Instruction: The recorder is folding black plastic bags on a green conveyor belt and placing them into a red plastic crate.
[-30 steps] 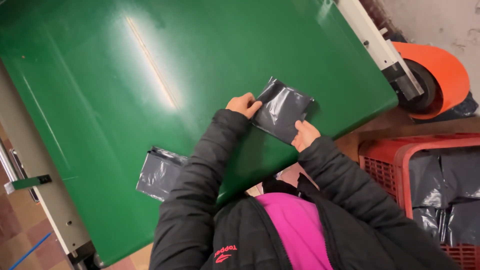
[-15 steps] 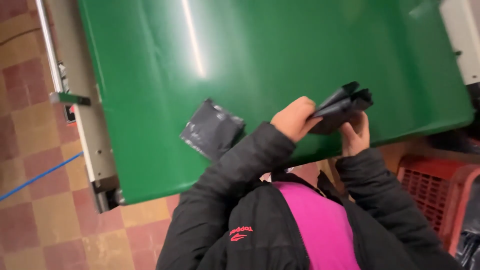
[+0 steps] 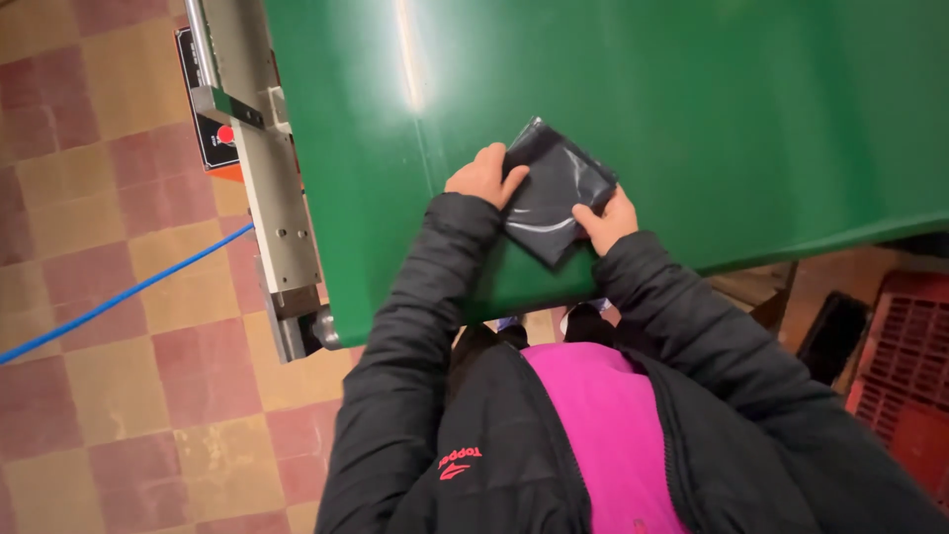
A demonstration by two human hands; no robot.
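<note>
A flat dark grey plastic packet (image 3: pixel 552 188) lies on the green conveyor belt (image 3: pixel 692 99) near its front edge. My left hand (image 3: pixel 481 176) grips the packet's left corner, with the thumb on top. On the packet's right lower edge rests my right hand (image 3: pixel 605 220), fingers closed on it. Both black jacket sleeves reach up from the bottom of the view.
The belt's grey metal side rail (image 3: pixel 259 168) runs along the left, with a small black panel with a red button (image 3: pixel 214 138). A blue cable (image 3: pixel 119 297) crosses the tiled floor. A red plastic crate (image 3: pixel 905 396) stands at the lower right.
The packet was lifted off the belt half a second ago and now lies flat again under both hands. The view has swung left, and the second packet on the belt is out of sight.
</note>
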